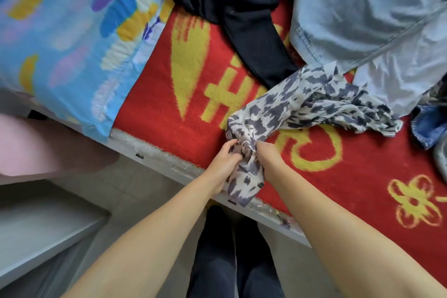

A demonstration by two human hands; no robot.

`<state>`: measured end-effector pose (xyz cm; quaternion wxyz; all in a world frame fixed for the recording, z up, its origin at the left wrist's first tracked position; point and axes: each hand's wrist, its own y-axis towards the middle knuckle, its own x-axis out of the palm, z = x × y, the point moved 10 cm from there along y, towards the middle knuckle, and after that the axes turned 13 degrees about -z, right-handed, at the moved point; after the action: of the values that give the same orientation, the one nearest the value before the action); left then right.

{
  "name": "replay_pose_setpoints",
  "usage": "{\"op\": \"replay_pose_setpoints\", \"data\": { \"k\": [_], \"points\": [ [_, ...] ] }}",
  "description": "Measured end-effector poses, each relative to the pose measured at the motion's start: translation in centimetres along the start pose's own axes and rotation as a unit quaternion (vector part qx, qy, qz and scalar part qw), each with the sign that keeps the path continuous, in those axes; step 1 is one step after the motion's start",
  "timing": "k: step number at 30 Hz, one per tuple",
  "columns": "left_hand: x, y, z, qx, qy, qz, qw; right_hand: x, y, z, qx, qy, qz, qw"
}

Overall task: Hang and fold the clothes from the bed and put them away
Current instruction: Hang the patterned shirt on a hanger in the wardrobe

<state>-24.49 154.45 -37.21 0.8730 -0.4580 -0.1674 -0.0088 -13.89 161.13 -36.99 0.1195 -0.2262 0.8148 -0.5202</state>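
A white garment with dark blue-grey patches (300, 106) lies bunched across the near part of the bed, one end hanging over the bed's edge. My left hand (223, 161) and my right hand (268, 158) both grip that bunched end, side by side, fingers curled into the cloth. Further back lie a black garment (232, 0), a pale blue denim piece (358, 7) and a pale grey-blue cloth (406, 72). A darker denim piece (428, 126) shows at the right edge.
The bed is covered with a red blanket with yellow figures (169, 94). A colourful blue pillow (65, 38) sits at the left. A white shelf (41, 232) and a pink surface (31, 147) stand beside the bed on the left. My dark-trousered legs (232, 261) are below.
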Motion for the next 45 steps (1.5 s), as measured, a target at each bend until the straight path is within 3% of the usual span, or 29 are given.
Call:
{"op": "replay_pose_setpoints", "data": {
  "k": [5,10,13,17,20,23,27,31,34,37,41,43,45],
  "points": [
    [2.7,-6.0,9.6,0.17,0.083,-0.007,0.982,-0.4,-6.9,-8.1,-0.069,0.042,-0.036,0.996],
    [3.3,-16.5,15.6,0.328,0.191,0.109,0.919,1.3,-15.6,-15.0,-0.152,-0.152,-0.07,0.974],
    [3.2,-22.5,17.4,0.39,0.239,0.206,0.865,4.3,-19.2,-16.9,-0.184,-0.161,-0.153,0.958],
    [1.2,-30.7,17.7,0.43,0.193,0.331,0.818,7.2,-24.3,-17.4,-0.187,-0.17,-0.262,0.931],
    [-0.8,-37.9,16.4,0.444,0.161,0.423,0.773,9.9,-29.2,-17.9,-0.225,-0.2,-0.369,0.879],
    [-3.1,-45.9,13.8,0.462,0.095,0.511,0.718,12.7,-32.5,-18.4,-0.305,-0.376,-0.365,0.795],
    [-3.4,-53.4,11.5,0.463,0.118,0.568,0.67,16.0,-33.5,-17.9,-0.307,-0.472,-0.32,0.762],
    [-3.1,-59.6,7.8,0.488,0.083,0.57,0.655,22.3,-38.2,-17.1,-0.405,-0.503,-0.29,0.706],
    [-3.8,-63.4,3.8,0.49,0.017,0.554,0.673,26.8,-42.2,-15.2,-0.488,-0.516,-0.268,0.651],
    [-3.7,-65.6,1.0,0.507,-0.059,0.483,0.711,29.7,-45.0,-13.1,-0.522,-0.493,-0.268,0.642],
    [-2.7,-71.5,-3.6,0.535,-0.114,0.461,0.699,33.6,-50.4,-8.2,-0.57,-0.455,-0.265,0.631],
    [-2.4,-75.4,-5.9,0.551,-0.13,0.467,0.679,36.1,-53.9,-4.0,-0.576,-0.42,-0.342,0.612],
    [-2.1,-78.7,-7.5,0.559,-0.13,0.473,0.669,39.1,-56.4,2.4,-0.512,-0.461,-0.444,0.574]
  ]
}}
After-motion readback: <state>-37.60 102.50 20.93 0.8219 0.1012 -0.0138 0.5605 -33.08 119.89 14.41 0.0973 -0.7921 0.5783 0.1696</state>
